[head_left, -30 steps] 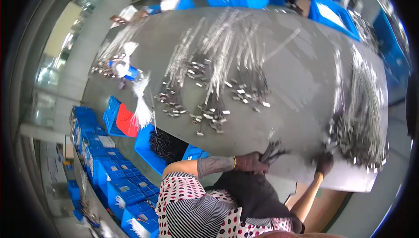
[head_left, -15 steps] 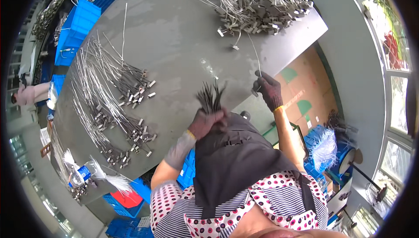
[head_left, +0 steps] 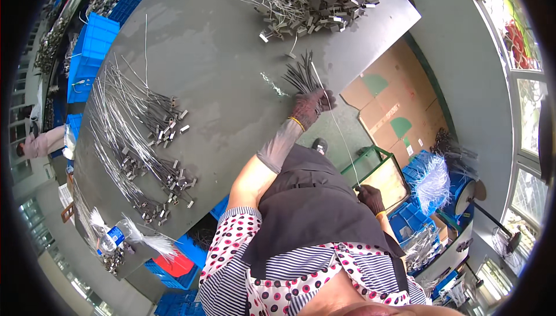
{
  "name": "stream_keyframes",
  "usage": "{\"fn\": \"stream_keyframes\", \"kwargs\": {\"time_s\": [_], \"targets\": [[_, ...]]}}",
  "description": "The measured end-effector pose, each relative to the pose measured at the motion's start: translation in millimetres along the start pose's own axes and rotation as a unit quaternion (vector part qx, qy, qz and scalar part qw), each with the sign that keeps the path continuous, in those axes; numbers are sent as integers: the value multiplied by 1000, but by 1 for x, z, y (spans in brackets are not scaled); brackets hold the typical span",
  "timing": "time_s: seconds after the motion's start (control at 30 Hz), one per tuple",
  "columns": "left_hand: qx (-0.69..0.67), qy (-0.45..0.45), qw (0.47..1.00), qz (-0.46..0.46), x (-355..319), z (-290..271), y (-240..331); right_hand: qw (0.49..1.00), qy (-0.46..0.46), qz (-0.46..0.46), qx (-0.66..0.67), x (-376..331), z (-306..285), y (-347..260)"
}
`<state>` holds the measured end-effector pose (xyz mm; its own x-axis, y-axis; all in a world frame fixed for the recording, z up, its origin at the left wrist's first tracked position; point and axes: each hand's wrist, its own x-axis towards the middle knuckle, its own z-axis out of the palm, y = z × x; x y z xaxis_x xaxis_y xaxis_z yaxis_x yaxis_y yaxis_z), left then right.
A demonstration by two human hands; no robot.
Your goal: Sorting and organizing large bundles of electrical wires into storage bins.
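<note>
left hand (head_left: pixel 313 107): fingers closed around a bundle of black wires (head_left: pixel 299 77) near the gray table's (head_left: pixel 231 78) edge
right hand (head_left: pixel 371 199): fingertips pinching a white cable's (head_left: pixel 342 136) lower end
white cable: stretching between both hands
gray table: connector-tipped cables (head_left: pixel 327 4) heaped beyond

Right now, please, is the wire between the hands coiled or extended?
Extended: the wire runs nearly straight from left hand to right hand.

dark strips (head_left: pixel 299 76): fanned bundle, in left hand (head_left: pixel 311 107) | thin pale wire (head_left: pixel 343 134): nearly straight, slanting to right hand (head_left: pixel 371 199)
</note>
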<state>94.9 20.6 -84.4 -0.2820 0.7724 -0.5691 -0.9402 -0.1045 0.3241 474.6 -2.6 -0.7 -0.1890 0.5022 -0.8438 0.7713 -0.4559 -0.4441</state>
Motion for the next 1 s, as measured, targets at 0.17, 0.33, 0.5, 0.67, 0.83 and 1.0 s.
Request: {"fn": "stream_keyframes", "kwargs": {"time_s": [0.17, 0.33, 0.5, 0.67, 0.83, 1.0], "targets": [[-21, 15, 993, 117, -26, 23, 46, 996, 57, -65, 4, -8, -3, 42], [-38, -12, 976, 216, -39, 33, 94, 984, 121, -129, -7, 32, -5, 101], [-34, 47, 969, 242, -52, 18, 100, 976, 165, -109, -89, 19, -7, 50], [-31, 43, 971, 233, -64, 4, 86, 971, 115, -191, -84, 12, 15, -35], [47, 32, 979, 196, -80, 7, 78, 966, 16, -235, -108, 38, 48, -108], [-59, 45, 940, 334, -86, -13, 138, 975, -40, -216, -38, 54, 69, -141]]}}
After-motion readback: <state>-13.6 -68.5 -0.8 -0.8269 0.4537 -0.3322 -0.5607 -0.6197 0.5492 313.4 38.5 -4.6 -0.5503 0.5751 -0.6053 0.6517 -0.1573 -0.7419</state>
